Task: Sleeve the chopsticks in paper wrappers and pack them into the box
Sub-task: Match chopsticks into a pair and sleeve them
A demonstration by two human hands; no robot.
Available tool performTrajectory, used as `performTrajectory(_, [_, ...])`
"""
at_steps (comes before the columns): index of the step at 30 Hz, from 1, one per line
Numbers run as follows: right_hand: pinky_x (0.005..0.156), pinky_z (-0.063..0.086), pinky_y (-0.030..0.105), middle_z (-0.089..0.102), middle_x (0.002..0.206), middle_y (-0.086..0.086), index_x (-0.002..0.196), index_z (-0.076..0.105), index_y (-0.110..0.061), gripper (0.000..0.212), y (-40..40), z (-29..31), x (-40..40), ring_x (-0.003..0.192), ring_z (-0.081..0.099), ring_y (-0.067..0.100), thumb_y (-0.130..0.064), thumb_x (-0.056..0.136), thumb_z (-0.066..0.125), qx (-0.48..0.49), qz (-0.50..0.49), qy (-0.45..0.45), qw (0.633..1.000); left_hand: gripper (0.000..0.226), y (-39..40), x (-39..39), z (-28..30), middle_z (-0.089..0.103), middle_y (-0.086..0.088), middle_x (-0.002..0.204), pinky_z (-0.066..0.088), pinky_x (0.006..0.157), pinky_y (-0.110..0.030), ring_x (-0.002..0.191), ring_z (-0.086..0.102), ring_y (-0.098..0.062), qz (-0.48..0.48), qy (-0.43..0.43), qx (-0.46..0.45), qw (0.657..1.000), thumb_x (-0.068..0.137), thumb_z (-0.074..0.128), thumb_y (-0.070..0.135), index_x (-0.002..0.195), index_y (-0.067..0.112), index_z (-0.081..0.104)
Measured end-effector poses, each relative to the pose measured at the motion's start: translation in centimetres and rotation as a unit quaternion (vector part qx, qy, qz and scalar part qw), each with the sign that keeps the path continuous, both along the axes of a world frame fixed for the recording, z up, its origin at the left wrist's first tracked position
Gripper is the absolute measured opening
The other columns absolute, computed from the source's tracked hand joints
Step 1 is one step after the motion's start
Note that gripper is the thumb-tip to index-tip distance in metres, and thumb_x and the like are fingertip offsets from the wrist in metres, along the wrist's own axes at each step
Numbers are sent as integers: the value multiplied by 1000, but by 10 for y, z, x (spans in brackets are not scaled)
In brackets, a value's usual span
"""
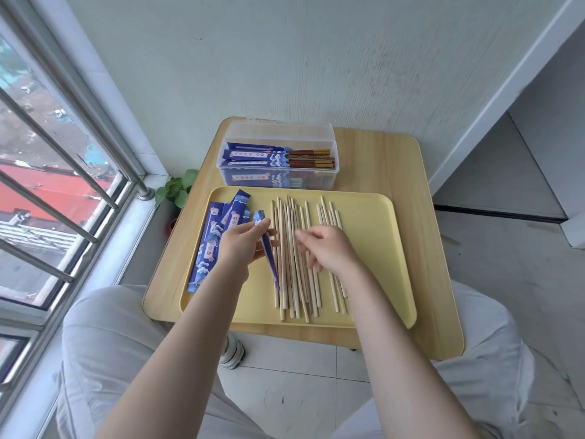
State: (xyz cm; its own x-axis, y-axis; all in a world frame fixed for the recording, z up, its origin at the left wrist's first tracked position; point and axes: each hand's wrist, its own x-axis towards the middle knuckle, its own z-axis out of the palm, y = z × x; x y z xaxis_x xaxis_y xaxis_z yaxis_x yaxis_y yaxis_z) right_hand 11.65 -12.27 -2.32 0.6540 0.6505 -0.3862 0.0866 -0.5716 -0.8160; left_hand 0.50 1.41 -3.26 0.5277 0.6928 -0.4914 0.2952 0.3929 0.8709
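**Two hands over the tray, one wrapper in the left**

Two bare forearms reach from the near edge over pale trousered knees. Left hand [242, 240] pinches a blue paper wrapper [267, 248] near its upper end; the wrapper slants down toward the near side, beside the chopsticks. Right hand [326, 248] has fingers loosely curled, tips down on the loose bare chopsticks [296, 280]; whether it grips one, cannot tell. Chopsticks lie roughly parallel, mid-tray. Empty wrappers [215, 239] are piled at the left of the yellow tray [380, 248]. Tray sits on a small wooden table [395, 163]. Beyond the tray: clear plastic box [278, 160], lid open, holding sleeved chopsticks with dark ends showing. Far side: pale wall; barred window at left, a green plant [179, 188] below it.
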Motion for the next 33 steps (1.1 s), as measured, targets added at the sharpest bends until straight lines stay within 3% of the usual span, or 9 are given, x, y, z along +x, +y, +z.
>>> performTrajectory(2, [57,53,30,74,83,7,87,70,-10,23,1,-5,4,57,66,18,-27,97,58,-78,8,-75,994,27,0,-1,-8,77,-9,94,61,78,-36,86,75,-25,-5,56,-12,998,92,72,31,105,7,71])
performTrajectory(5, [53,46,29,59,62,6,73,61,-9,29,9,-9,-7,52,55,21,-31,93,66,-189,65,-134,971,29,-4,1,-17,73,-14,104,58,91,-45,99,71,-31,-12,119,4,993,85,78,41,96,14,72])
performTrajectory(7, [47,32,27,47,62,0,72,51,-15,32,14,-12,-14,51,46,18,-33,92,68,-217,74,-158,960,25,-8,3,-15,71,-15,100,60,82,-39,92,70,-27,-14,124,7,992,87,76,38,89,14,68])
performTrajectory(10, [51,34,26,54,75,1,85,56,-13,19,18,-12,-17,64,53,21,-26,95,65,-238,72,-183,951,27,-10,3,-12,68,-9,97,54,60,-25,80,66,-18,-22,118,-4,993,89,75,35,100,12,68])
performTrajectory(16, [60,43,28,56,84,2,88,54,-11,14,18,-9,-20,77,59,23,-19,96,63,-260,52,-180,947,35,-9,1,-13,72,-10,100,54,57,-23,85,71,-20,-23,116,-16,993,88,76,36,107,8,70])
performTrajectory(21, [44,30,23,45,63,-1,66,41,-16,35,13,-13,-17,50,44,15,-19,91,65,-224,-5,-108,969,34,-6,1,-15,74,-10,99,59,67,-28,85,74,-20,-23,118,-28,992,86,77,37,105,8,72])
performTrajectory(24, [47,37,22,51,52,0,64,51,-14,28,8,-9,-12,42,47,15,-21,86,66,-186,-21,-58,981,36,-5,1,-18,75,-9,99,61,77,-33,88,74,-20,-25,119,-27,992,85,77,38,106,9,72])
performTrajectory(28, [45,42,24,73,72,7,89,66,-7,6,-1,-2,-7,48,57,13,-8,85,61,-64,-39,53,996,34,-5,0,-18,76,-9,97,61,83,-36,88,75,-21,-28,117,-26,992,86,77,38,104,9,73])
performTrajectory(33, [44,40,25,74,82,9,101,69,-11,18,-9,13,4,51,57,15,-1,90,59,87,-70,106,988,32,-3,-1,-13,76,-11,96,61,84,-38,88,75,-24,-41,109,-36,993,87,77,35,102,7,72])
